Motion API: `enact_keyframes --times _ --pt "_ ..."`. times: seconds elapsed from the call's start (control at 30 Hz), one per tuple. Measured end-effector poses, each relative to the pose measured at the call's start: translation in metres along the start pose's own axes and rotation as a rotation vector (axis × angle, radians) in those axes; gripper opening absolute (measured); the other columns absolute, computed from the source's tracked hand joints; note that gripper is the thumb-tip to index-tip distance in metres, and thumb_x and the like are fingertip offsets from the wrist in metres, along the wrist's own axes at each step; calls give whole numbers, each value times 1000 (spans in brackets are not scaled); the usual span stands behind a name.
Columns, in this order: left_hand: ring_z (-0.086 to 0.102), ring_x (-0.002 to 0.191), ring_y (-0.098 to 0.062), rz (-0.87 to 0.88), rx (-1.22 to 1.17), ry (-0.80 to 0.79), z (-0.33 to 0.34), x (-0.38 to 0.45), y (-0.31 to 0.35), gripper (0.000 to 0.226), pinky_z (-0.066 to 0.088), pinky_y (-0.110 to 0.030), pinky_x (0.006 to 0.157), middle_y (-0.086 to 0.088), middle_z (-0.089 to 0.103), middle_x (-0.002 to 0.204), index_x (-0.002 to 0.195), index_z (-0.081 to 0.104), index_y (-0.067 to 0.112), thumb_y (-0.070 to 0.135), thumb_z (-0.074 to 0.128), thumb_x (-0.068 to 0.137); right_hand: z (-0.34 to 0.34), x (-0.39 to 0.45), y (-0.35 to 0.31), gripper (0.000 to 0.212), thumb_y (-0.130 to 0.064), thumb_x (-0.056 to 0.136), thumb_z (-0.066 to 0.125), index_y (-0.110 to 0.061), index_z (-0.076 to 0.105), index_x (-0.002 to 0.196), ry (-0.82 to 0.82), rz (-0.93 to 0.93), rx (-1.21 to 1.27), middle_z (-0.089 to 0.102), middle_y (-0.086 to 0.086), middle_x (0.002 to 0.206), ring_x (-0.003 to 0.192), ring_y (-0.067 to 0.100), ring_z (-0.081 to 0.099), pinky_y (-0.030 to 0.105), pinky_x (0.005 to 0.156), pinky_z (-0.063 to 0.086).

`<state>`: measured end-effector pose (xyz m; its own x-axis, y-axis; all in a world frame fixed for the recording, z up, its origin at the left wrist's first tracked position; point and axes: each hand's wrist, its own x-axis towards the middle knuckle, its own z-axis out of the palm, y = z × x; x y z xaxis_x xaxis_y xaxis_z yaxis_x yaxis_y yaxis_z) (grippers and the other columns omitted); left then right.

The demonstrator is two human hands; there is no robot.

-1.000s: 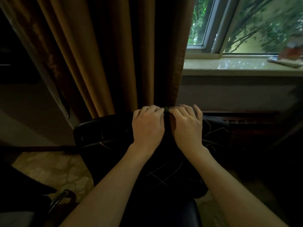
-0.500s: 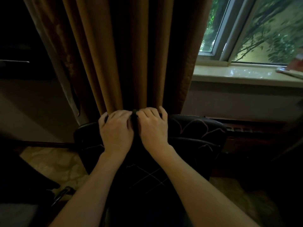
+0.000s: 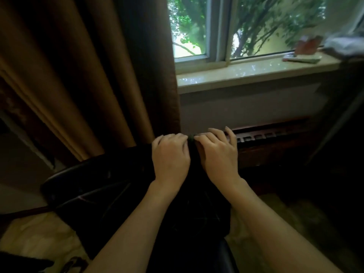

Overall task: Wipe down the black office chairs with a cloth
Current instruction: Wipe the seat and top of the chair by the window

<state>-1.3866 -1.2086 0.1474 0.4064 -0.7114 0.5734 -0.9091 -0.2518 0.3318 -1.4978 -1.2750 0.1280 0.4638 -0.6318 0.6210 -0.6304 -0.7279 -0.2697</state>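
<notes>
Both hands' grip [image 3: 192,154] atop chair [image 3: 88,186], curtain [image 3: 88,75] behind.

Looking like a dim office or a home study beside a window. Hanging on the left, heavy brown curtains [image 3: 84,75]; letting in daylight and green foliage, a white-framed window [image 3: 218,30] over a pale stone sill [image 3: 246,72] carrying some small blurred items [image 3: 303,56]. Running below the sill, a dark slotted vent [image 3: 266,134]. Standing in front, a black office chair [image 3: 94,186] with cracked upholstery, on a mottled beige floor [image 3: 39,239].
</notes>
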Motion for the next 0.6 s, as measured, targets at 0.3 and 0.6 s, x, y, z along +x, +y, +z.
enact_keyframes --times 0.3,0.6 --pt "66 80 -20 157 -51 -155 47 5 76 18 51 -39 80 1 72 86 89 75 15 12 56 89 -14 -32 76 25 -29 94 47 -22 69 103 51 252 119 71 -5 101 96 16 65 47 103 37" --pt "68 85 -23 180 92 -86 5 11 9 19 54 -43 81 -4 73 100 104 74 12 15 59 92 5 0 23 26 -25 92 48 -21 68 109 -18 70 242 68 -4 111 105 17 62 45 103 35"
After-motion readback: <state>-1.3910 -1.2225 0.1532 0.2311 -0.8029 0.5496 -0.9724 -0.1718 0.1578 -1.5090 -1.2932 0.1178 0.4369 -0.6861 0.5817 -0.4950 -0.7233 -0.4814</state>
